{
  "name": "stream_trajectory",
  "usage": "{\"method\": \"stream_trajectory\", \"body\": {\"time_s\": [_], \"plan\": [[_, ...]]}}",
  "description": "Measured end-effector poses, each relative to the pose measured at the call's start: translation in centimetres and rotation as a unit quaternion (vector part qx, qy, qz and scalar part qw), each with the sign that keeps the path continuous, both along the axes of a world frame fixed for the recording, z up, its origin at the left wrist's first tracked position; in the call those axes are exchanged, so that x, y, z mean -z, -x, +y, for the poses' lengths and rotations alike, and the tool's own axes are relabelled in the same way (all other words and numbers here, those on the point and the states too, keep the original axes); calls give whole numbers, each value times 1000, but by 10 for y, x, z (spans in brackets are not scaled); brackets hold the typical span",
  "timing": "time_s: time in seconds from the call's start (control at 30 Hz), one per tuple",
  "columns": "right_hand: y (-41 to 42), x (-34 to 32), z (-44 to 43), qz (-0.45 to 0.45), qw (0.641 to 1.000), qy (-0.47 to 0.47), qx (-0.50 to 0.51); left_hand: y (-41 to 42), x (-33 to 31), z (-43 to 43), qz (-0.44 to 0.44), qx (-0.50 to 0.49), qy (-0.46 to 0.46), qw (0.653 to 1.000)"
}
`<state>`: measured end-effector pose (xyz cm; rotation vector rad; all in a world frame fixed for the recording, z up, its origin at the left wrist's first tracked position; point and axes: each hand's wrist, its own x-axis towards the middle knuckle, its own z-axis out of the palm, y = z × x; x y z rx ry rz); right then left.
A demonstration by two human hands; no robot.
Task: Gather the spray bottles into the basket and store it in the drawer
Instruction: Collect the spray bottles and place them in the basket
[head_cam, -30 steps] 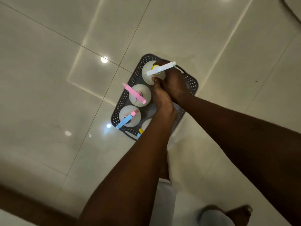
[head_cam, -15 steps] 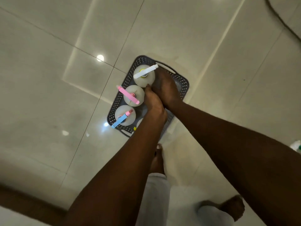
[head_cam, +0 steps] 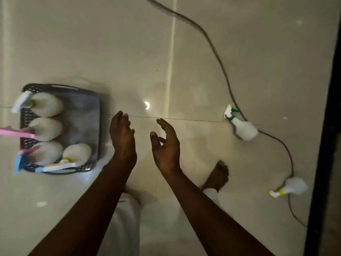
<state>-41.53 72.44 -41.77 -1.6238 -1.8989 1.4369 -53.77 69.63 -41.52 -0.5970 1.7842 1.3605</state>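
Both hands, left hand (head_cam: 122, 137) and right hand (head_cam: 166, 143), now hang empty with fingers spread, off the basket (head_cam: 96, 115) they were reaching into a moment ago. Basket at 9 o'clock holds four spray bottles (head_cam: 46, 129). Loose on the floor (head_cam: 129, 52): one bottle (head_cam: 243, 128) at 2 o'clock, another (head_cam: 293, 188) at 4 o'clock, beside a cable (head_cam: 219, 60). Gathering likely continues.

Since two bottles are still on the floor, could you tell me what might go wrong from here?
The dark cable runs right beside both loose bottles, the green-trigger bottle and the nearer bottle; the bare foot could snag it. The basket has free room only on its right side, so the long triggers may tangle.
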Motion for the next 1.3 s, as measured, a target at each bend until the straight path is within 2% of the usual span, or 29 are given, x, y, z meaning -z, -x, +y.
{"method": "stream_trajectory", "body": {"time_s": [0.1,0.3,0.43,0.6,0.77,1.0,1.13,1.3], "plan": [[-68,-26,50,-2,998,-13,61,-64,-16,45,-1,65,3,998],[-208,-35,155,-45,989,-50,132,-183,-33,125,-41,176,-12,984],[-283,-25,213,-92,986,-63,121,-252,-21,173,-81,200,-10,976],[-353,24,278,-152,984,-9,87,-321,18,219,-154,206,3,966],[-376,83,321,-181,982,53,20,-361,72,258,-193,236,38,952],[-371,138,361,-196,975,104,-23,-388,130,295,-261,209,29,942],[-374,148,360,-195,970,134,-50,-401,138,304,-290,178,-6,940],[-368,129,351,-163,975,142,-42,-396,124,299,-256,150,-12,955]]}}
